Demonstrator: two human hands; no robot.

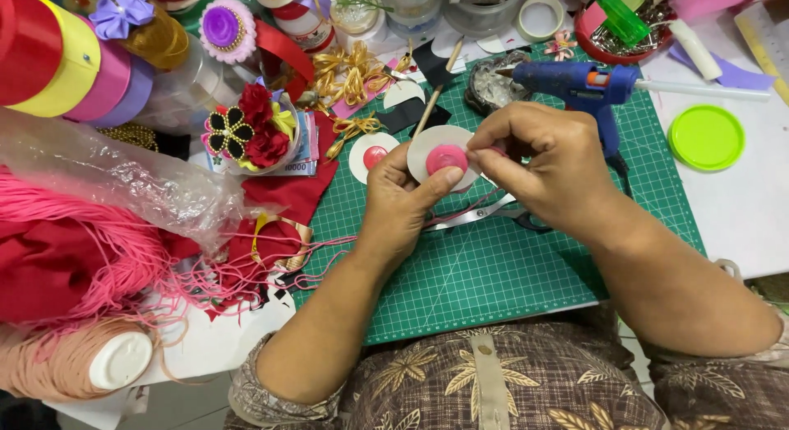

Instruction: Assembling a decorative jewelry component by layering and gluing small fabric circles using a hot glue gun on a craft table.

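Fingers [497, 142] of right hand [542, 167] pinching pink cord at white disc [423, 151], left hand [403, 204] thumb pressing pink coil [446, 159]

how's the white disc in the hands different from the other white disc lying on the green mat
The held disc is off the mat, gripped by the left hand with the right hand working at it; the lying disc rests flat on the green mat, untouched. The held disc carries a larger pink coil that covers much of its face; the lying disc has a smaller red centre. Both are round, white and marked in the middle.
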